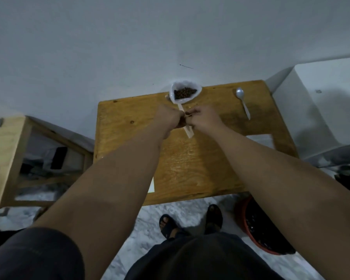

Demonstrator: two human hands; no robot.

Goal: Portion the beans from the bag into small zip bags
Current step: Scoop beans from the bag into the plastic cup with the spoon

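Item 1: my left hand (169,118), fingers curled, pinching one edge of a small clear zip bag (184,118). It seems to hold beans, but the view is dim.
Item 2: white plastic bag of brown beans (185,93), open, at the far edge of the light wooden table (129,126).
Item 3: my right hand (205,120), pinching the zip bag's other edge.
Item 4: white plastic spoon (243,104), lying well apart on the table.

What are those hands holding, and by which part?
A zip bag: the left hand and right hand each pinch it, apparently at its top edge.
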